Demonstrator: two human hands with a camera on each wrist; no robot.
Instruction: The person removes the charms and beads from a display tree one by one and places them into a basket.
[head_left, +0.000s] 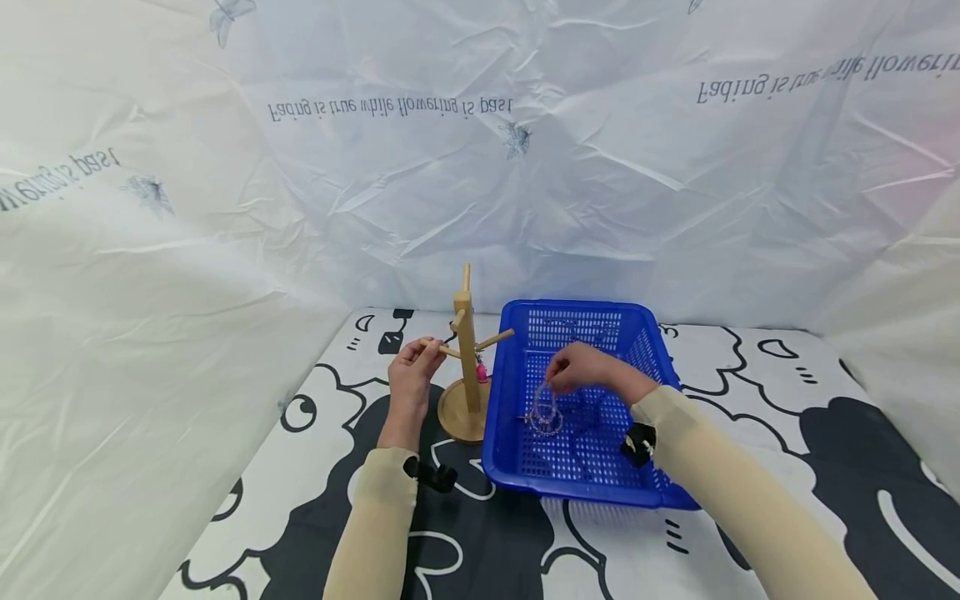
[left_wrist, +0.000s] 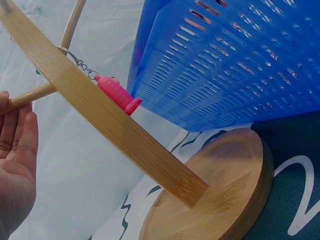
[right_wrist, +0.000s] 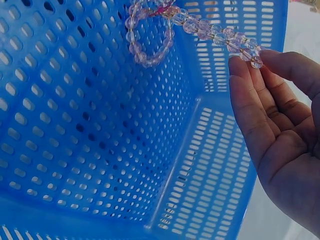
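In the head view, my left hand [head_left: 411, 372] pinches a peg of the wooden stand [head_left: 467, 354], whose round base rests on the cloth. A pink keychain charm [left_wrist: 117, 93] hangs by its ring and chain from another peg, best seen in the left wrist view. Over the blue basket [head_left: 502, 400], my right hand [head_left: 576, 367] pinches one end of a clear, pinkish beaded strand [right_wrist: 220, 36] between thumb and fingers. The strand's other end is a bead loop [right_wrist: 149, 57], which dangles inside the basket.
The basket stands close to the right of the stand's base. Under both lies a black-and-white cartoon cloth [head_left: 315, 467]. White printed sheeting [head_left: 420, 183] rises behind and at the sides. A black strap piece [head_left: 431, 473] sits on the left wrist.
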